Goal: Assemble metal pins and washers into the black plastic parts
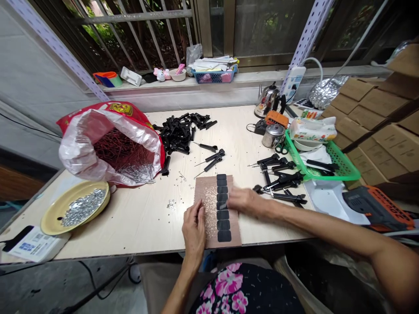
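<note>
A person seated at a pale worktop (147, 218) bends over a brown board (205, 192) that lies at its near edge, straight in front of them. The left hand (194, 229) lies flat on the board's left side, its fingers (198, 211) stretched out and holding nothing. The right hand (244, 201) reaches in from the right, fingers drawn together at a column of black pads (224, 224) running down the board; whether they pinch anything cannot be told. Tiny pale specks are strewn over the board to the left of the pads. Just right of the right hand lie black-handled tools (281, 179), and beyond them stands a green basket (347, 172). A heap of black handles (178, 131) sits farther back, beside an open red-and-white bag (108, 144) of thin metal pins. At the left a yellow plate (54, 216) holds small silver pieces (83, 207). A kettle (266, 100) stands near the window sill, an orange power tool (379, 207) lies at far right, and cardboard boxes (386, 144) are stacked behind it.
</note>
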